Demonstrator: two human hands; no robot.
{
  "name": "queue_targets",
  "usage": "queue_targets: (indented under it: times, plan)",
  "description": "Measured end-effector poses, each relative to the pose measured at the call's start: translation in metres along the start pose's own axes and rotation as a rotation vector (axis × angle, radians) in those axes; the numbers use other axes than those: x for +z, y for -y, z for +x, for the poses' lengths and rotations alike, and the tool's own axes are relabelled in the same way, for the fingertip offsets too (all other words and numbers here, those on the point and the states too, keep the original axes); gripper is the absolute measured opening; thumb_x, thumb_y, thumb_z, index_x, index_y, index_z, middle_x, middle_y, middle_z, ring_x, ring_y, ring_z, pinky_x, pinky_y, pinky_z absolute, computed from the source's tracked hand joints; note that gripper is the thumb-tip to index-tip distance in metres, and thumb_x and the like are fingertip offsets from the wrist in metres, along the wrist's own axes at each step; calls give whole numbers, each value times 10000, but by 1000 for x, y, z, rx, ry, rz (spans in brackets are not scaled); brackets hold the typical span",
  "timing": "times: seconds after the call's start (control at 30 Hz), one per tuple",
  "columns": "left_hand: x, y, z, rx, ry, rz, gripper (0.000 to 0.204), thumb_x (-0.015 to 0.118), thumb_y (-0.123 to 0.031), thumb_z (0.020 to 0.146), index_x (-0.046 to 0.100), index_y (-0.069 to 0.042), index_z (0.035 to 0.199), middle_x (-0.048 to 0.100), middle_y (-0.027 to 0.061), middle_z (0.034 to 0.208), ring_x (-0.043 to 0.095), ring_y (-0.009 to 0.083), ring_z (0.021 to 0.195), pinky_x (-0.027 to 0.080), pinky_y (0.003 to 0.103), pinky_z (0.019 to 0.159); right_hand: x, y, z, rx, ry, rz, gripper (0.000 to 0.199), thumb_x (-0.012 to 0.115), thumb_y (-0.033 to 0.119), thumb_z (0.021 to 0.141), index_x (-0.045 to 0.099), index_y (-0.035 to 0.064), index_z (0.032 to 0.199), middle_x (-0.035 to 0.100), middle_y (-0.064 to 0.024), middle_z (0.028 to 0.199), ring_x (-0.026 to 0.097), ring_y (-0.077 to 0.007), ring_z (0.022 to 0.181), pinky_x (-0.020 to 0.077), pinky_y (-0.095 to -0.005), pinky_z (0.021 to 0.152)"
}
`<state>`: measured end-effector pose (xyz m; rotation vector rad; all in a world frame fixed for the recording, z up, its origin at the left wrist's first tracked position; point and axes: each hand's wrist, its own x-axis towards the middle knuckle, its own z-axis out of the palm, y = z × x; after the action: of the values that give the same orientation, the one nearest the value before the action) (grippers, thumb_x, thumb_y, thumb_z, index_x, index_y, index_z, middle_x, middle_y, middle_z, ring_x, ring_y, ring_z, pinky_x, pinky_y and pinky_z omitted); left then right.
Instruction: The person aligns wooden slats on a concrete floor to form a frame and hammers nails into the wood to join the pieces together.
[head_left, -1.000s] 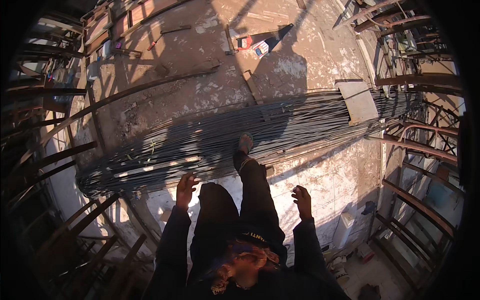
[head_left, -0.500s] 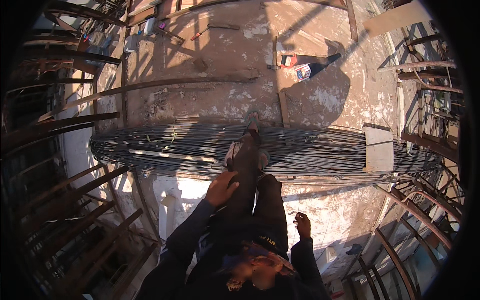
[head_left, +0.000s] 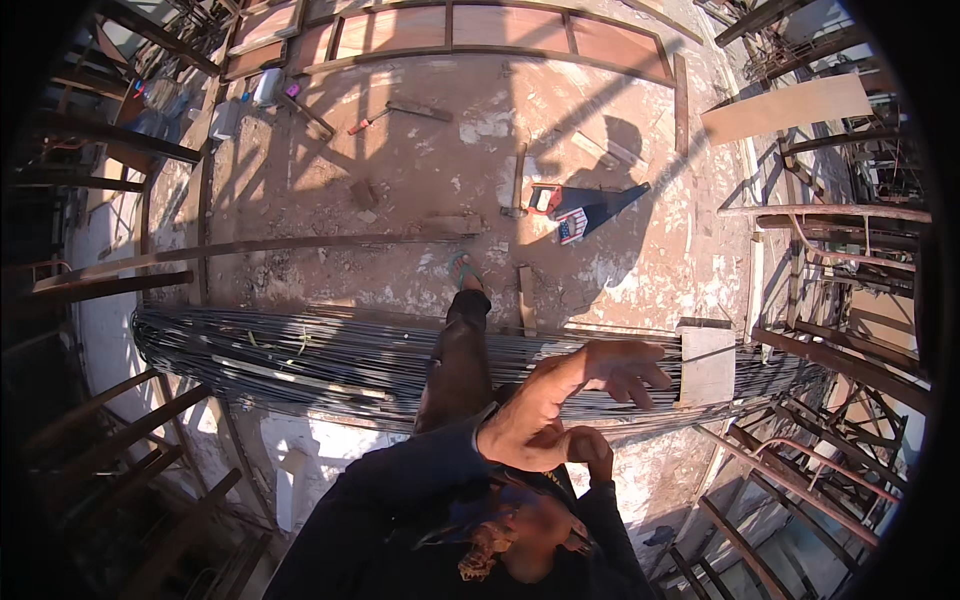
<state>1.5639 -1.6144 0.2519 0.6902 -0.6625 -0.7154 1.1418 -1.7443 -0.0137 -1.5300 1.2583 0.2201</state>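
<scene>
My left hand (head_left: 610, 375) reaches across in front of me to the right, its fingers apart and nothing in them. It hangs in the air over a long bundle of thin dark metal rods (head_left: 330, 345). Close behind its wrist and thumb is my right hand (head_left: 597, 458), partly covered by it. The right fingers look curled, and whatever may be in them is hidden. A pale flat board (head_left: 707, 368) lies across the right part of the rods. My foot in a green flip-flop (head_left: 464, 268) stands beyond the bundle.
Ahead lie a handsaw with a red handle (head_left: 546, 199), another with a patterned handle (head_left: 572, 226), and a hammer (head_left: 516, 190). A long timber (head_left: 300, 243) crosses at left. A framed wooden panel (head_left: 390, 32) lies far ahead. Beams line both sides.
My left hand has swung from my thigh up and across to the right. My view has shifted forward, and one foot now stands past the rods.
</scene>
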Motion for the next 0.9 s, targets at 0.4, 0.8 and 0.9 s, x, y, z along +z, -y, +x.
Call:
queue_targets:
  times: [0.4, 0.8, 0.9]
  plan:
    - [-142, -99, 163, 435, -431, -102, 822, 564, -649, 831, 499, 103, 1157, 591, 276, 1044, 629, 299, 867, 532, 378, 712, 75, 274, 154, -3, 266, -386, 293, 569, 285, 950, 596, -6, 958, 603, -116, 757, 580, -175, 618, 461, -331, 534]
    - [-339, -8, 136, -690, -611, 1021, 443, 653, -404, 892, 590, -15, 1094, 650, 156, 967, 663, 336, 800, 536, 408, 722, 147, 547, 280, -444, 598, -753, 413, 561, 290, 960, 558, -37, 709, 439, -149, 529, 442, -164, 494, 368, -369, 517]
    - [-382, 34, 67, -1464, -499, 1263, 737, 477, -645, 892, 623, 72, 976, 650, 274, 999, 648, 421, 957, 517, 472, 836, 167, 601, 336, -429, 685, -738, 412, 567, 301, 955, 559, -36, 720, 452, -146, 532, 427, -163, 491, 365, -362, 508]
